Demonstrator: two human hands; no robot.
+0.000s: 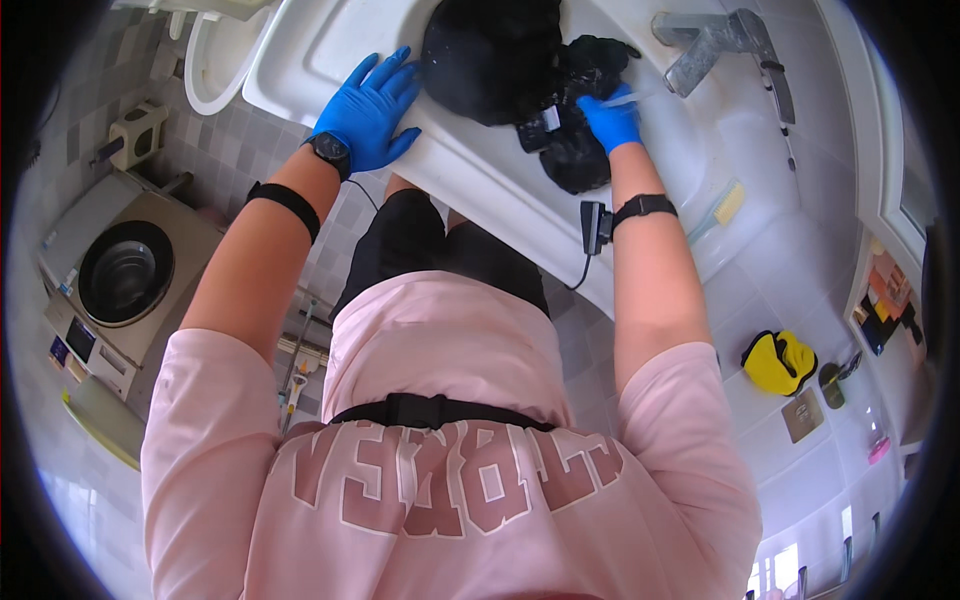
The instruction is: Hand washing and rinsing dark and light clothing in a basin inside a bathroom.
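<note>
A wet black cloth item (575,165) with a small white label lies crumpled in the white washbasin (690,160). My right hand (612,122), in a blue glove, is closed on its right side. A thin stream of water runs from the tap (700,62) onto that hand. Beside the crumpled part, a larger, smooth, rounded black piece (490,65) bulges up; I cannot tell whether the two are joined. My left hand (372,115), also blue-gloved, rests on the basin's near left rim with fingers spread, holding nothing, a little left of the black piece.
A brush (728,203) with pale yellow bristles lies on the basin's right edge. A small black device is strapped to my right wrist, its cable hanging down. To the left stands a washing machine (125,265). A yellow-and-black item (778,362) is at the right wall.
</note>
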